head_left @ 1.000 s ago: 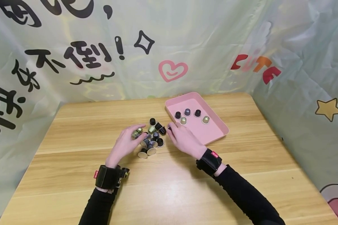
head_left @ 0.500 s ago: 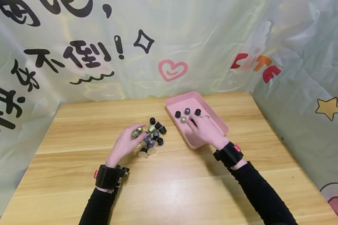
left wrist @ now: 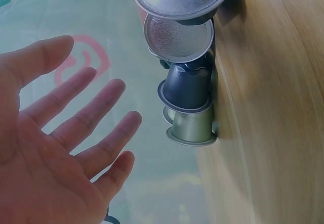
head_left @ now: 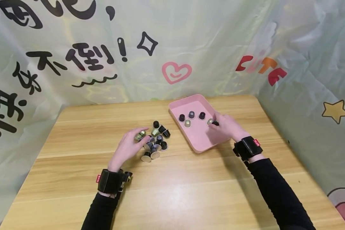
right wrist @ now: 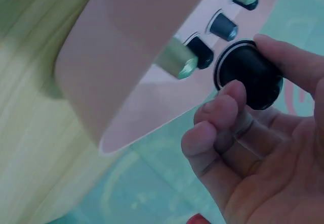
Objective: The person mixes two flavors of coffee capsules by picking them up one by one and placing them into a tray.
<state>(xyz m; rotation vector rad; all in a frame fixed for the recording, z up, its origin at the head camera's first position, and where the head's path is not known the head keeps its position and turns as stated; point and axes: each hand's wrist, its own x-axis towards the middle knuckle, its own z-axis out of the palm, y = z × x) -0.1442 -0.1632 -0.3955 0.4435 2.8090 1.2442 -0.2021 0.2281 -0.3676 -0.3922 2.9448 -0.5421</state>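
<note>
A black coffee capsule (right wrist: 248, 77) is pinched between the thumb and fingers of my right hand (head_left: 230, 127), over the right side of the pink tray (head_left: 201, 145). Several capsules stand rim down in that tray: two black ones, a blue-grey one (head_left: 191, 114), and pale gold ones, one of them (head_left: 210, 122) right beside the held capsule. My left hand (head_left: 129, 145) hovers at the left of a loose heap of capsules (head_left: 155, 147), its fingers relaxed and spread. In the left wrist view the palm (left wrist: 50, 158) holds nothing, and silver lids, a dark capsule (left wrist: 187, 85) and a green capsule (left wrist: 195, 125) are near it.
The wooden table (head_left: 172, 191) carries the heap at its middle and the tray to the right of it. A printed cloth backdrop (head_left: 212, 48) hangs behind the table and along its right side. The tray has a low raised rim.
My right hand has carried the black capsule from beside the heap to the right, over the tray's right side. The left hand has stayed in place by the heap.
</note>
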